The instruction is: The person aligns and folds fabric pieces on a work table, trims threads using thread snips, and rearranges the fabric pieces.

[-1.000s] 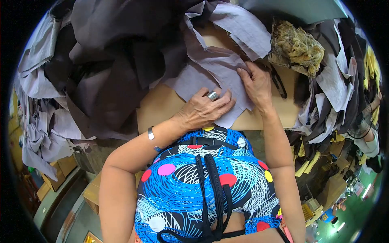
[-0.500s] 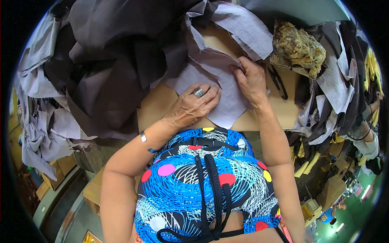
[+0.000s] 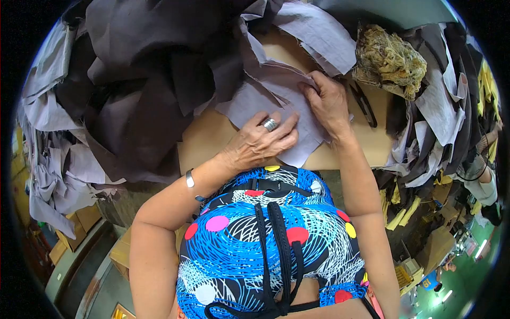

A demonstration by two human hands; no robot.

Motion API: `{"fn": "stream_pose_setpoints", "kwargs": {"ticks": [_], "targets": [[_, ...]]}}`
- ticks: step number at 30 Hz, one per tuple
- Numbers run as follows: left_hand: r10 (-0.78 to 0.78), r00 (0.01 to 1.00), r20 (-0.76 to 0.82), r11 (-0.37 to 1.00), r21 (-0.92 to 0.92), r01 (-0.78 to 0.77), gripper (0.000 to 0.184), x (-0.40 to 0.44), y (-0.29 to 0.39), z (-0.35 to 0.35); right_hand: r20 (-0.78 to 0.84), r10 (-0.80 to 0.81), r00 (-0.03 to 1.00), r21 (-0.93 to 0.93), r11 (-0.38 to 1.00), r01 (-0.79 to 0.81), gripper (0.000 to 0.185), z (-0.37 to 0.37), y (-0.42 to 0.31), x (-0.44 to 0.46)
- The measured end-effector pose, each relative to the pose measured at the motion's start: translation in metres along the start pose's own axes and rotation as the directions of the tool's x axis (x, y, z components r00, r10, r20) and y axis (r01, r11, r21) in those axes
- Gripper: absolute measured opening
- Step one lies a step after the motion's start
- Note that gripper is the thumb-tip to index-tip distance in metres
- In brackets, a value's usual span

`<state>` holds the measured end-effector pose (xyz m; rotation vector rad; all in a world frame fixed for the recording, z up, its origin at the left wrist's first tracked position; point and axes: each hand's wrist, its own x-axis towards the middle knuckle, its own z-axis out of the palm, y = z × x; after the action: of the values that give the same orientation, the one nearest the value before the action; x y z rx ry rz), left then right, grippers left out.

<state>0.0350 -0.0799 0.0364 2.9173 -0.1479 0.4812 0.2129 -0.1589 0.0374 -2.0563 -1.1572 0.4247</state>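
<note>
We have a pale lilac-grey cloth piece (image 3: 305, 119) lying over the middle of the tan board (image 3: 369, 146), its pointed lower end reaching close to the near edge. Our right hand (image 3: 329, 103) has thumb and forefinger pinched together at the cloth's upper right, the other fingers curled in. Our left hand (image 3: 260, 141), wearing a broad silver ring (image 3: 270, 125), is palm down at the cloth's lower left, fingers loosely spread and bent; we cannot tell whether the fingertips press on it. A silver cuff (image 3: 189, 178) sits on our left forearm.

Just beside our right hand, toward the board's right edge, we see slim black snips (image 3: 364, 106) lying aslant. Beyond them, at the far right corner, rests a clear bag of tangled yellowish fibres (image 3: 390, 64). A pale frayed strip (image 3: 319, 37) curves along the far side, near that bag. Dark brown cloth (image 3: 143, 106) heaps over the board's left side, and mixed light and dark pieces (image 3: 441, 117) hang past its right edge. Farther off at the lower right we make out a person in a blue top (image 3: 431, 280).
</note>
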Motion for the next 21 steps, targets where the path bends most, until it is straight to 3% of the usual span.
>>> {"fn": "stream_pose_setpoints", "kwargs": {"ticks": [1,5,11,14,17,21], "targets": [[0.043,0.999,0.01,0.999,-0.016,-0.042,0.028,0.0,-0.0024,-0.0005,0.007,0.017,1.0,0.033,0.999,-0.017,0.013,0.0001,-0.0012,0.0002],[-0.046,0.999,0.002,0.997,-0.067,0.046,0.03,-0.0038,-0.0053,0.0023,0.03,0.048,0.998,0.03,0.998,-0.049,0.015,-0.0015,-0.0062,0.0007],[-0.128,0.991,-0.028,0.991,-0.049,0.126,0.03,-0.0036,-0.0028,0.0024,0.062,0.047,0.997,-0.139,0.99,-0.038,0.013,-0.0016,-0.0081,0.0014],[-0.12,0.992,-0.031,0.992,-0.046,0.118,0.029,-0.0034,-0.0033,0.0026,0.021,-0.05,0.999,-0.139,0.989,0.053,0.011,0.0003,-0.0052,0.0017],[-0.105,0.993,-0.046,0.994,-0.032,0.104,0.029,-0.0043,-0.0036,0.0041,-0.041,-0.072,0.997,-0.013,0.997,0.072,0.008,0.0033,0.0011,0.0009],[-0.111,0.991,-0.069,0.994,-0.008,0.11,0.028,-0.0034,-0.0034,0.0051,-0.062,-0.09,0.994,-0.036,0.995,0.088,0.008,0.005,0.0012,0.0011]]}}
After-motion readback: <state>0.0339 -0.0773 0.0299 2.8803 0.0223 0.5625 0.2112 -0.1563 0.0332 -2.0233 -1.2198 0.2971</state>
